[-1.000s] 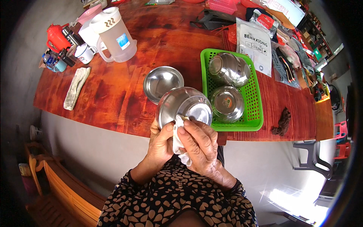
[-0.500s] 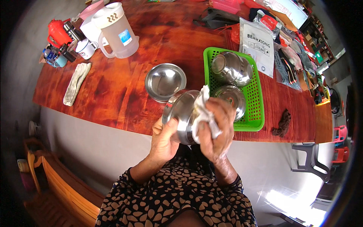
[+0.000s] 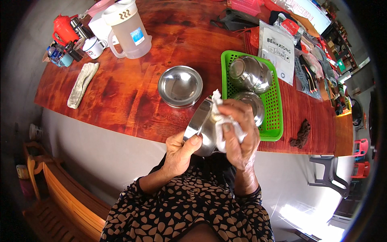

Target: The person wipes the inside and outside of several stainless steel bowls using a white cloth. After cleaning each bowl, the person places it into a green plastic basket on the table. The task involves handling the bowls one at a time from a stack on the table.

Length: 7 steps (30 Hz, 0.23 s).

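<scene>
My left hand (image 3: 180,155) grips the rim of a shiny metal bowl (image 3: 200,128), its thumb on the near side. The bowl is tilted on its side just off the table's front edge. In my right hand (image 3: 241,135) a crumpled white cloth (image 3: 219,121) is bunched and pressed against the bowl. Beyond the held bowl, another metal bowl (image 3: 180,86) stands upright on the table. To the right, a green basket (image 3: 275,117) holds several metal bowls (image 3: 250,74); my right hand covers part of its near left corner.
A plastic pitcher (image 3: 131,34), a white enamel mug (image 3: 94,47) and a red jug (image 3: 64,29) stand at the back left. A folded cloth (image 3: 82,85) lies at left. Beyond the basket are plastic bags (image 3: 277,50); a brown rag (image 3: 301,134) lies near the right edge.
The held bowl has turned and shifted slightly right, together with both hands. The white cloth stays pressed to it. The whole view has shifted a little.
</scene>
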Motion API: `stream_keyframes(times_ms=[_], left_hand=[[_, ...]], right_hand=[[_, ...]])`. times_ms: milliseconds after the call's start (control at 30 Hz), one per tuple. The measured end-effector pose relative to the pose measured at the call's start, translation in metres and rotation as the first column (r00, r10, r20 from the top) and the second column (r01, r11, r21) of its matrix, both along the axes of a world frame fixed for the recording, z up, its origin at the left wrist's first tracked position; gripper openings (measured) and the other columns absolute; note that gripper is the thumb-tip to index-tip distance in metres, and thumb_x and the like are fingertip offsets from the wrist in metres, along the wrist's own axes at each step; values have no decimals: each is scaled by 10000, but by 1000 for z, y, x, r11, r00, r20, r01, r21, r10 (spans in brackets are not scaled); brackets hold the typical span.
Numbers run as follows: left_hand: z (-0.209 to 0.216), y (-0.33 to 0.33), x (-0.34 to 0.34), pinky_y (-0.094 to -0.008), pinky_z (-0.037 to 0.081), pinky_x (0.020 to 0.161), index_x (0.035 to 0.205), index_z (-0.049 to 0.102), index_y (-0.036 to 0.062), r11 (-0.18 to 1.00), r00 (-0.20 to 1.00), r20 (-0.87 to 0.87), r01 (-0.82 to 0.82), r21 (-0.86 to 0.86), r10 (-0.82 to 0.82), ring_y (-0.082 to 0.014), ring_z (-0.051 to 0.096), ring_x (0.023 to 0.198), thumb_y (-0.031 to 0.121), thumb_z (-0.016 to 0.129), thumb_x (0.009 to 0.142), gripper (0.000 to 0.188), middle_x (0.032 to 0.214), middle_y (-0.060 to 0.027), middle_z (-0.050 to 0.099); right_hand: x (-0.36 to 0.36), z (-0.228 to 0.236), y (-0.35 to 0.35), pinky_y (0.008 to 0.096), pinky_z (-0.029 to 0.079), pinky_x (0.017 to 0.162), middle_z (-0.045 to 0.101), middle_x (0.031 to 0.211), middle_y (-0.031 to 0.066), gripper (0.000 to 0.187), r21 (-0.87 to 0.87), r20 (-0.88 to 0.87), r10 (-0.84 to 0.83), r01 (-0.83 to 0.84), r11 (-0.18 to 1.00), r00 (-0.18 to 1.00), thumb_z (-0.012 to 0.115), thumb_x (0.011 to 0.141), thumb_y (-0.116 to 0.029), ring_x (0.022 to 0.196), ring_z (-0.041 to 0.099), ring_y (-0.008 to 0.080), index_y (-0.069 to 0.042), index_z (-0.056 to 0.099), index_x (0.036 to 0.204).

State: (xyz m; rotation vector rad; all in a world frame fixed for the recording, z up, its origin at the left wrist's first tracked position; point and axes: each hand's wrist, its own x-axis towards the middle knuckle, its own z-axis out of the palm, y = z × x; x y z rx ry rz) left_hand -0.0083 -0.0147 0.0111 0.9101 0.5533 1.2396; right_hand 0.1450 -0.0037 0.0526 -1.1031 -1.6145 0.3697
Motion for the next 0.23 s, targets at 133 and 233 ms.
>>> stream_keyframes(times_ms=[133, 233], left_hand=[[-2, -1, -8, -192, 428, 652, 973, 618, -8, 998, 986, -165, 25, 62, -14, -30, 518, 723, 231, 587, 895, 253, 819, 23, 605], [6, 1, -9, -213, 448, 663, 1001, 628, 20, 993, 973, -204, 113, 34, -103, -47, 544, 757, 223, 624, 869, 242, 837, 25, 613]], right_hand=[[3, -1, -2, 345, 485, 797, 575, 1067, 142, 258, -115, -216, -10, -15, 993, 976, 545, 835, -104, 977, 575, 267, -32, 579, 1081], [9, -2, -1, 385, 448, 868, 576, 1087, 128, 304, 95, 69, 151, -157, 983, 986, 570, 828, -160, 1003, 562, 281, -59, 579, 1114]])
